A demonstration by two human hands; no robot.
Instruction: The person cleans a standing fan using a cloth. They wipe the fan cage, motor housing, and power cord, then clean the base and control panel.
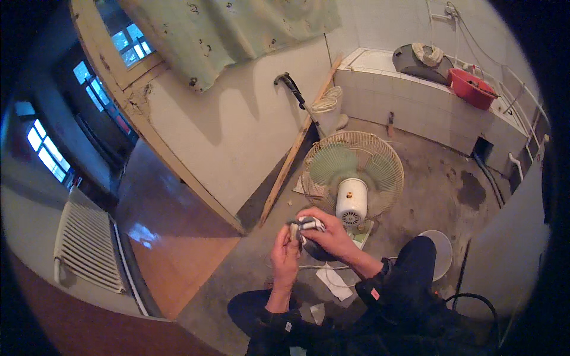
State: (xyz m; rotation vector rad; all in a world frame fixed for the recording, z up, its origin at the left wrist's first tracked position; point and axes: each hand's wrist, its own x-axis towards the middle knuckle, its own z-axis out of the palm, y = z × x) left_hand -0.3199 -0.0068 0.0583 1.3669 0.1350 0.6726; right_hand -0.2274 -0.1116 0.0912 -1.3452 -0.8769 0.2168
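Note:
Between my two hands is a bunched grey and white cloth [314, 224]. My right hand [327, 231] grips the cloth from the right, its fingers bent around it. My left hand [286, 252] pinches a small pale piece at the cloth's left edge; whether that piece is part of the cloth I cannot tell. Just beyond my hands an electric fan stands on the floor, with its white motor housing [352, 200] towards me and its round wire guard [392, 155] around green blades. A pale cord [311, 267] runs on the floor below my hands.
White paper [334, 282] lies near my knees, and a white bucket [438, 253] stands by my right knee. A wooden pole [285, 178] and a black-handled stick [294, 91] lean by the wall. A red basin [472, 89] sits on the tiled ledge [401, 91]. A black hose [487, 175] leaves the wall opening.

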